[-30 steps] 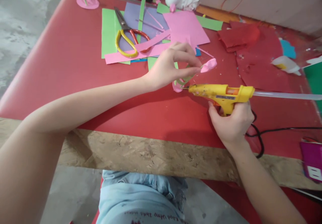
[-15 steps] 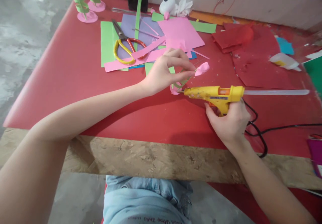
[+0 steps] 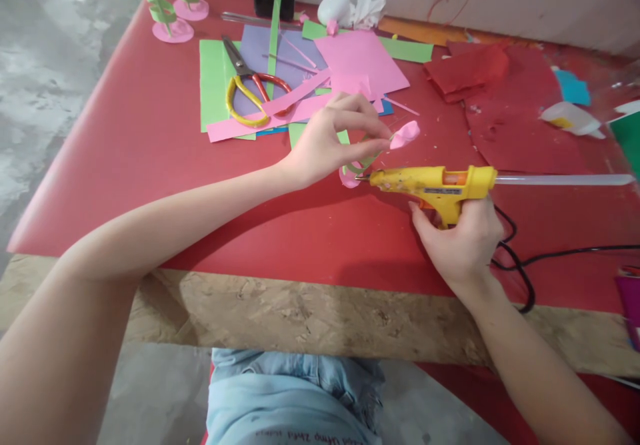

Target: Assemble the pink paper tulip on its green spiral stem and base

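Observation:
Between thumb and fingers, my left hand pinches a small paper flower by its green stem, close below the pink paper bud. The flower is tilted, and a pink disc base shows under my hand; part of the stem is hidden. Wrapped round the handle of a yellow hot glue gun is my right hand. A clear glue stick juts from the gun's rear. The metal nozzle points left and overlaps the disc base in view; whether it touches, I cannot tell.
Scissors with yellow and red handles lie on paper sheets and strips. Two green paper plants on pink bases stand at the back left. Red crumpled paper lies right. A black cord trails rightward. The table edge is bare board.
The glue gun in my right hand has shifted slightly right and up. My left hand and the paper flower stay nearly in place.

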Demonstrator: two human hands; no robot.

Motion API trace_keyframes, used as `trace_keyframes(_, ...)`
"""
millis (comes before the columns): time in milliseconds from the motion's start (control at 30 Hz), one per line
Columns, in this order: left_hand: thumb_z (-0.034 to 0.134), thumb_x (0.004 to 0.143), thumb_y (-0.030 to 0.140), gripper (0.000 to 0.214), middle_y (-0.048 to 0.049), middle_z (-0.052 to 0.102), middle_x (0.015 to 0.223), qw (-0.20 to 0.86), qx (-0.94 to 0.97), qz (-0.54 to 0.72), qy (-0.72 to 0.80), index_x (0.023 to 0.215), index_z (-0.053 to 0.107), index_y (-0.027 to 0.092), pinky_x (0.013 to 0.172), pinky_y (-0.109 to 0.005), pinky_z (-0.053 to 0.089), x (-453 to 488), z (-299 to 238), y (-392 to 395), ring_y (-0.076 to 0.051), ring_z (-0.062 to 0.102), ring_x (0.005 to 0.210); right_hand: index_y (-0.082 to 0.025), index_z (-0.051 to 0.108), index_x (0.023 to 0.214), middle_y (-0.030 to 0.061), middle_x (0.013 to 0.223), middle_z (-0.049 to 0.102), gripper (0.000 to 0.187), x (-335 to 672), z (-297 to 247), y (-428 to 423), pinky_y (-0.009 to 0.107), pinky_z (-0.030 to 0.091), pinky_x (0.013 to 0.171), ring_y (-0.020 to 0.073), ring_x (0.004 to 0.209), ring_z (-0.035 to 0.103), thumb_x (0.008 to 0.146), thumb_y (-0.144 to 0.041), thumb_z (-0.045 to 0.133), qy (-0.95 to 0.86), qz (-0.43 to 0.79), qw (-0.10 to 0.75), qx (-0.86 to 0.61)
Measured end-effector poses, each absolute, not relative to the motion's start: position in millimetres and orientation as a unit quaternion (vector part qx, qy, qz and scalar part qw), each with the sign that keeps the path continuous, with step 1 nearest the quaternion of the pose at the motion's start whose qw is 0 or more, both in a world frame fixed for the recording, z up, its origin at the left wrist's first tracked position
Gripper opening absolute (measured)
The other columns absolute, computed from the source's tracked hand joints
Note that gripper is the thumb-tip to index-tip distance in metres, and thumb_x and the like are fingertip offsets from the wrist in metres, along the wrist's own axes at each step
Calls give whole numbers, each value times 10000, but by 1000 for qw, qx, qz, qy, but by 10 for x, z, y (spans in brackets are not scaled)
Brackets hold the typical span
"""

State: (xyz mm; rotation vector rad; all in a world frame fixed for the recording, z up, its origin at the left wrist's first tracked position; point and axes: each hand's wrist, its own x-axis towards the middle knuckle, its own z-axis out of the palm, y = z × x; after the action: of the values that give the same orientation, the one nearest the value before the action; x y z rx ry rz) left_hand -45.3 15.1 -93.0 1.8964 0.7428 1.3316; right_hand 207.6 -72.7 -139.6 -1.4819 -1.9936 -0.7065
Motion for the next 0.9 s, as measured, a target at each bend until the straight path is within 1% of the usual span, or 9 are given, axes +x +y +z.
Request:
trace_keyframes(200, 756, 749, 258, 32, -23, 659, 783, 323, 755, 497, 280, 744, 740, 231, 884, -424, 516, -457, -912, 145, -202, 633, 855, -158, 474, 981, 97, 826, 613, 380, 2065, -1393, -735, 333, 466, 562, 248, 727, 622, 809, -488, 553, -741, -274, 272, -550)
trace_keyframes(367, 754, 758, 309, 79, -15, 658, 773, 320, 751, 507, 278, 742, 730, 235, 867, -414, 516, -457, -927, 146, -197, 634, 845, -145, 495, 985, 119, 866, 633, 388, 2040, -1386, -736, 319, 454, 555, 244, 728, 629, 840, -503, 529, -743, -283, 271, -542)
trace_keyframes(467, 708, 807, 346, 108, -23, 666, 818, 297, 774, 494, 261, 788, 730, 242, 902, -426, 493, -467, -951, 167, -198, 632, 875, -139, 499, 988, 113, 839, 628, 402, 2042, -1383, -735, 319, 456, 552, 245, 718, 627, 850, -517, 514, -742, -288, 275, -540)
trace_keyframes(567, 673, 840, 350, 131, -42, 669, 854, 277, 795, 475, 256, 814, 724, 232, 892, -420, 489, -476, -964, 186, -201, 624, 889, -142, 496, 983, 111, 845, 627, 406, 2048, -1393, -734, 321, 468, 570, 243, 736, 630, 840, -521, 526, -743, -284, 274, -540)
trace_keyframes(700, 688, 829, 332, 108, -46, 670, 864, 284, 790, 476, 261, 813, 729, 233, 867, -407, 492, -475, -960, 183, -203, 614, 890, -144, 494, 1002, 118, 877, 625, 418, 2057, -1410, -734, 326, 468, 569, 243, 747, 623, 821, -516, 549, -745, -275, 273, -543)
trace_keyframes(900, 711, 807, 394, 131, -22, 667, 825, 275, 790, 484, 256, 805, 714, 264, 818, -393, 524, -481, -981, 225, -191, 613, 843, -150, 496, 1016, 109, 859, 620, 419, 2072, -1412, -738, 353, 490, 595, 254, 765, 630, 809, -509, 554, -739, -270, 285, -547)
